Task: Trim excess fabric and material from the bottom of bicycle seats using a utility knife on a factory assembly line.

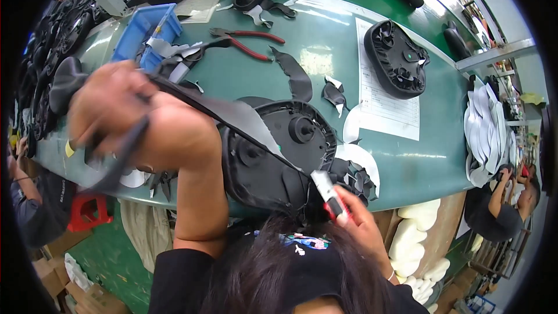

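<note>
A black plastic saddle-shaped shell (279,145) lies underside up at the near edge of the green table (325,40). My left hand (125,113), raised and blurred, pulls a long strip of black cover material (232,117) away from the shell toward the left. My right hand (349,212) grips a small red-and-white utility knife (328,193), its blade end at the shell's near right edge. Black offcuts (357,177) lie beside the knife.
Red-handled pliers (250,42) and a blue bin (142,32) sit at the back left. A second black shell (396,58) rests beside a printed sheet (386,90). Black scraps (296,75) dot the table. White foam pieces (415,235) lie below right. Other people work at both sides.
</note>
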`<state>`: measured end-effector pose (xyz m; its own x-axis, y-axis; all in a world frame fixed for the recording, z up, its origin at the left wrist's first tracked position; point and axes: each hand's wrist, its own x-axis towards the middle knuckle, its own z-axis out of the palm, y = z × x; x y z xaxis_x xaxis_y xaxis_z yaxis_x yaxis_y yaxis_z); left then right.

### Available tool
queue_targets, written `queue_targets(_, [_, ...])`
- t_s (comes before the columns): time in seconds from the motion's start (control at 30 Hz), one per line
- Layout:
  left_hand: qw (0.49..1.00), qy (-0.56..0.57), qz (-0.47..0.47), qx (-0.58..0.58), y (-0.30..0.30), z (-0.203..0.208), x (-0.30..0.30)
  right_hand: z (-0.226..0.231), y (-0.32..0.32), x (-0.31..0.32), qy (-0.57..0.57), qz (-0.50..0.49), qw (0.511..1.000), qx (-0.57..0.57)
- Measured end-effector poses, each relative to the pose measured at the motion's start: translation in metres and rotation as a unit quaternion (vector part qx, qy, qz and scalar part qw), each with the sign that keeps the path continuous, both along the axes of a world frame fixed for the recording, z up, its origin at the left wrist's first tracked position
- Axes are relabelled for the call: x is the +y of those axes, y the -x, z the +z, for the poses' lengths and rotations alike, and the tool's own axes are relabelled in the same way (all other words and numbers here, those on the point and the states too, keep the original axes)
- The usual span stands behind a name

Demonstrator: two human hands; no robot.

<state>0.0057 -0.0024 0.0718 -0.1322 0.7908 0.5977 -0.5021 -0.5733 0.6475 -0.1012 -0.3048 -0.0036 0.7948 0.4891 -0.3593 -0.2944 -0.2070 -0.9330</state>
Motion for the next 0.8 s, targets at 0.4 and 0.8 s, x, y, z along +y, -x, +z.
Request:
queue_targets(0.4, [0.57,-0.35,-0.287,0.686,0.039,-0.051,0.055,0.008,-0.128,0.088,0.191,-0.061,0.903,-0.38])
queue_targets(0.8, [0.831,0.233,-0.502,0.054,0.071,-0.081,0.132,0.021,-0.03,0.021,0.315,0.107,0.849,-0.41])
